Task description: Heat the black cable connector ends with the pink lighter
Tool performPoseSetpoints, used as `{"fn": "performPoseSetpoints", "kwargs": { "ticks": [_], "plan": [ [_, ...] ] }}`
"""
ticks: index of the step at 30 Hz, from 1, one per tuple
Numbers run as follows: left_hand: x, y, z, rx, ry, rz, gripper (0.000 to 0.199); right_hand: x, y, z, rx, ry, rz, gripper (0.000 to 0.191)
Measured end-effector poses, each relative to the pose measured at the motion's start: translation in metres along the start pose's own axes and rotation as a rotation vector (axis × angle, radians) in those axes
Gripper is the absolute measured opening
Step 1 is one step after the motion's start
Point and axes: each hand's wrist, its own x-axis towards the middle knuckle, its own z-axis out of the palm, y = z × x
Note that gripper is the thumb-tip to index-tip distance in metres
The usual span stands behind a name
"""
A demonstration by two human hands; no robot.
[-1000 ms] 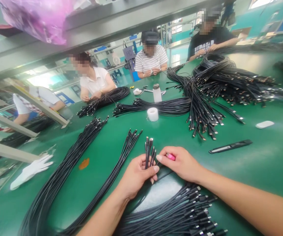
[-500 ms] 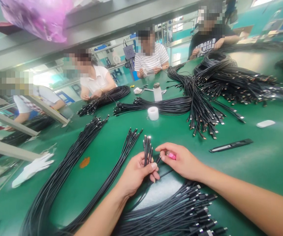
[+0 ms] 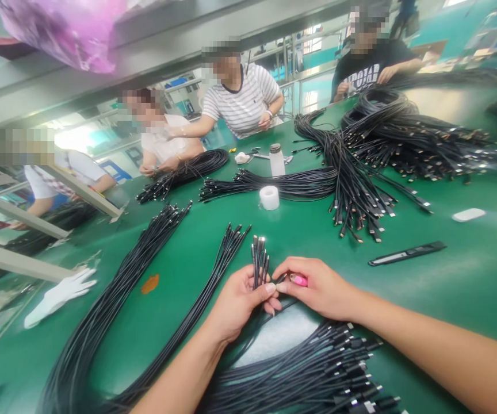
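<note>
My left hand (image 3: 248,299) is closed round a small bunch of black cables (image 3: 259,261), whose metal-tipped connectors point upward above the fingers. Close against it on the right, my right hand (image 3: 315,286) pinches the end of one black cable (image 3: 280,280) between thumb and fingertips. A pink object (image 3: 298,280) is tucked in the same right hand. Below my hands lies a large spread of black cables (image 3: 291,368) with connectors toward the right. Two more cable bundles, a thick one (image 3: 114,299) and a thinner one (image 3: 201,287), curve along the green table to the left.
A tape roll (image 3: 270,198) and a jar (image 3: 276,161) stand beyond my hands. A black cutter (image 3: 407,253) lies at right, a white glove (image 3: 61,296) at left. Cable heaps (image 3: 360,172) lie at the back. Several people sit across the green table (image 3: 442,310).
My right hand has moved slightly down, its fingertips now meeting my left thumb. Across the table, the person in stripes has leaned left and stretched an arm toward the neighbouring person.
</note>
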Motion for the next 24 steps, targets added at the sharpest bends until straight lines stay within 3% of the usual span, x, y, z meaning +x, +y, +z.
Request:
{"fn": "performPoseSetpoints", "kwargs": {
  "ticks": [2,8,15,19,24],
  "plan": [
    [0.0002,0.0013,-0.0004,-0.007,0.025,0.008,0.030,0.0000,-0.0002,0.0003,-0.007,0.005,0.017,0.010],
    [0.0010,0.0035,-0.0025,-0.032,0.092,0.004,0.026,0.0014,0.0022,0.0009,-0.086,0.072,0.040,0.030],
    [0.0004,0.0015,0.0003,-0.037,0.067,0.003,0.026,0.0026,0.0026,-0.0003,-0.021,0.154,0.118,0.014],
    [-0.0011,0.0004,0.0046,-0.027,0.052,-0.020,0.028,0.0024,0.0020,0.0012,0.064,0.125,0.134,0.023],
    [-0.0020,-0.0014,0.0065,-0.031,0.034,-0.017,0.031,0.0006,0.0001,0.0019,0.108,0.094,0.104,0.017]
  ]
}}
